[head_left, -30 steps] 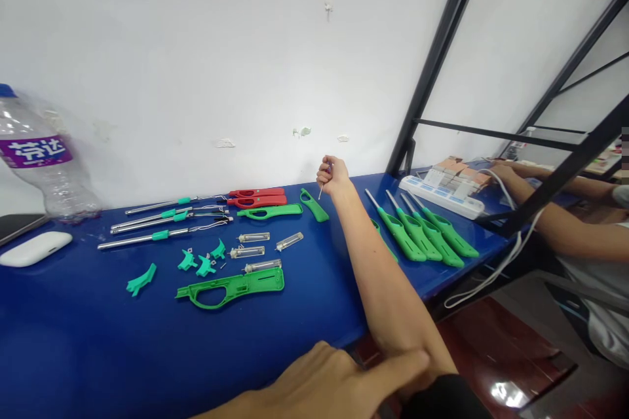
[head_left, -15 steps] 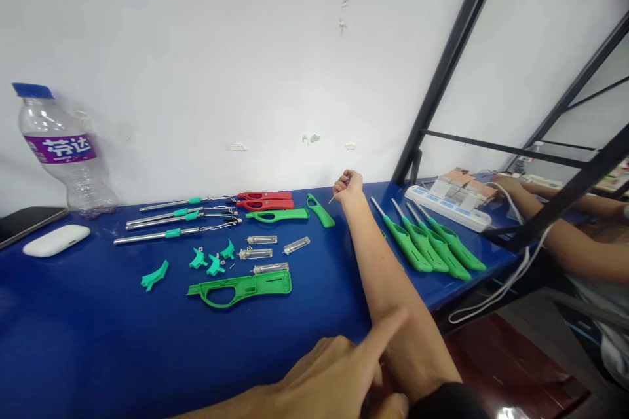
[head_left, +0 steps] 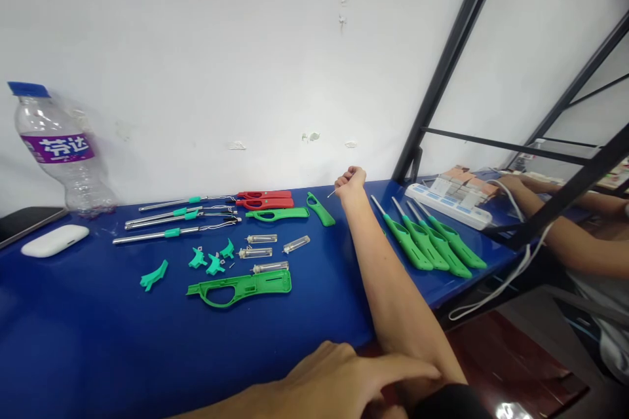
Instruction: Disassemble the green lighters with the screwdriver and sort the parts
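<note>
1 finger of the left hand [head_left: 339, 380] is extended over the right forearm [head_left: 388, 281], closer to the black sleeve [head_left: 455, 402] than in the previous frame; its grip is spread. On the blue table [head_left: 122, 347], 1 green half-shell [head_left: 268, 281] is laid near 4 clear cartridges [head_left: 261, 239] and 4 teal pieces [head_left: 154, 275]. To the right, 4 green lighters [head_left: 413, 245] are lined up. Farther off, near the wall [head_left: 275, 65], a thin rod [head_left: 331, 194] is pinched in the right hand [head_left: 350, 182], beyond 1 green handle piece [head_left: 322, 211].
</note>
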### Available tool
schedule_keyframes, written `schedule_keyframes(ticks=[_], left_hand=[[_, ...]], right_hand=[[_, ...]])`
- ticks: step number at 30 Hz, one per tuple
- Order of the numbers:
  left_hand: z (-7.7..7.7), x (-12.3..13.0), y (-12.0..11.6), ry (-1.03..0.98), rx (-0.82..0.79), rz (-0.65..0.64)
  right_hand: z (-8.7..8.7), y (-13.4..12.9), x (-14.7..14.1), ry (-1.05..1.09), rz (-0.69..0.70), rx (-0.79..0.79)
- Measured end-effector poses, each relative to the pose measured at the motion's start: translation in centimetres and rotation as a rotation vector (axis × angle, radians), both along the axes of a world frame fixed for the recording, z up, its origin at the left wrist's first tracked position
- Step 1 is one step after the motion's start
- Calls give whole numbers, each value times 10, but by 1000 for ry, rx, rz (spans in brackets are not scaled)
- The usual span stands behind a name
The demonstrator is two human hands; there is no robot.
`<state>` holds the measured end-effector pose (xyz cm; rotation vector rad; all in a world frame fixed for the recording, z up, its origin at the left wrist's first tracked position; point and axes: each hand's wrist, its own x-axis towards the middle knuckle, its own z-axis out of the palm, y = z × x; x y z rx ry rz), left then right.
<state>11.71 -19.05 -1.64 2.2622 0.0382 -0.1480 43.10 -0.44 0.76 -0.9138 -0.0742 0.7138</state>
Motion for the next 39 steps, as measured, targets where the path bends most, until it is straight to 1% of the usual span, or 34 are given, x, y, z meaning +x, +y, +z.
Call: schedule_keyframes(ticks=[4,5,7,9,10,12,13,14,15,16,17,21,23,25,26,30,32,34,39], left_hand=[[1,-4,-1,14,-34,132],[2,-5,-1,17,-21,131],[2,-8,-2,15,-15,72],[1,-9,-2,-35,-52,61],[-1,-9,-3,-71,-79,93],[-7,-8,-3,-136,-111,244],[-10,-6,-3,-140,-117,326],[-12,-5,-3,-122,-126,380],[-14,-3,-3,-93,-131,397],[-14,-1,-3,-62,-124,391],[-14,0,-3,-36,-101,357],[-10,5,-3,22,83,188],[-9,6,-3,49,169,139],[-10,7,-3,55,230,125],[-11,7,-3,46,225,126],[-16,4,-1,-54,89,145],[-17,2,0,-86,54,148],[-15,0,1,-96,32,147],[-3,-2,3,-61,-18,167]], right_hand=[[-4,-1,1,36,-29,1],[-5,-2,1,48,-36,0],[-5,-2,0,68,-48,1],[-5,-4,-2,77,-55,6],[-4,-4,-2,76,-56,10],[-2,-6,-4,72,-57,18],[0,-7,-5,69,-57,22],[1,-7,-5,67,-59,26],[1,-8,-6,66,-61,30],[2,-9,-6,67,-65,34],[2,-10,-7,70,-70,38],[3,-12,-9,93,-91,49],[4,-12,-9,108,-99,55],[4,-12,-10,121,-105,59],[5,-13,-11,126,-107,62],[6,-14,-11,147,-113,71],[6,-15,-12,158,-115,77],[7,-16,-12,165,-115,82],[9,-17,-13,173,-109,95]])
